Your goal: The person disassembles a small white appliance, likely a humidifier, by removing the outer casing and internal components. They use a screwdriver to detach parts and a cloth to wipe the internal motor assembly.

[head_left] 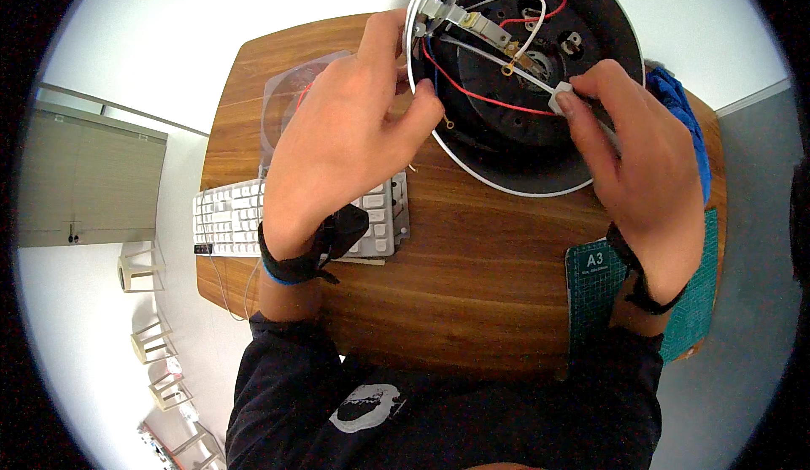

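Note:
A round black appliance base (540, 145) with a white rim is held up over the wooden table (472, 259), its open underside facing me with red, white and blue wires and metal terminals. My left hand (350, 132) grips the rim at the left and pinches a thin wire (445, 120) with a small ring terminal. My right hand (637, 153) pinches a small white connector block (561, 99) on a white wire near the base's centre.
A white keyboard (245, 221) lies on the table under my left wrist. A clear plastic lid (283, 99) sits behind it. A green cutting mat (595, 284) lies at the right, and a blue cloth (679, 103) is behind my right hand.

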`<state>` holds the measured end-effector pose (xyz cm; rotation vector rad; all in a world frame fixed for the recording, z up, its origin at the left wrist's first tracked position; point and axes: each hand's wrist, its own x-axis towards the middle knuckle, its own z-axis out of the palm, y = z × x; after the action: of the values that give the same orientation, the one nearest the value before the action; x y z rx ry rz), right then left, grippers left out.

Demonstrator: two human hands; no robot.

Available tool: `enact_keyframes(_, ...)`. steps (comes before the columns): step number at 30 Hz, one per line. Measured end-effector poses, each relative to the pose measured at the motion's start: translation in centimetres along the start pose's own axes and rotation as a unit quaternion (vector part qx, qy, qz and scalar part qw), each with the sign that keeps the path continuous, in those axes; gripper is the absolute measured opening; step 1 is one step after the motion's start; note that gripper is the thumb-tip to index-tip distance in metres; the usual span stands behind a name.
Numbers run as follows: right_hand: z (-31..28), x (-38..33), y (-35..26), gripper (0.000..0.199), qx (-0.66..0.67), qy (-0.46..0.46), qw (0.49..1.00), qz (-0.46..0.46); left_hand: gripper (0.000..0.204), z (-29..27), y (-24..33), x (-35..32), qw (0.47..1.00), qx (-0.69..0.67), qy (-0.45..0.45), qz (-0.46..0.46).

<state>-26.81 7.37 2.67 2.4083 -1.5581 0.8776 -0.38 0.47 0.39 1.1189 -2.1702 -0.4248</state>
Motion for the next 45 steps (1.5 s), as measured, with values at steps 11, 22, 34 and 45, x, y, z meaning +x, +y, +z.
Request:
enact_keyframes(11,0.7,-0.6,-1.8,0.013,0.014,0.023,0.999,0.027,0.052,-0.2,0.3,-0.2,1.0,0.01,-0.008,-0.013)
enact_keyframes(22,-0.1,-0.1,-0.3,0.018,0.039,-0.004,0.999,0.001,0.047,0.1,0.1,-0.1,1.0,-0.007,0.003,0.021)
enact_keyframes(34,0.1,0.3,0.0,0.031,0.018,0.038,0.996,-0.08,0.048,-0.2,0.7,-0.1,1.0,-0.01,-0.002,0.006)
enact_keyframes(45,-0.8,0.9,0.5,0.031,-0.046,0.047,0.988,-0.136,0.05,0.0,0.0,-0.1,1.0,-0.008,0.001,0.009)
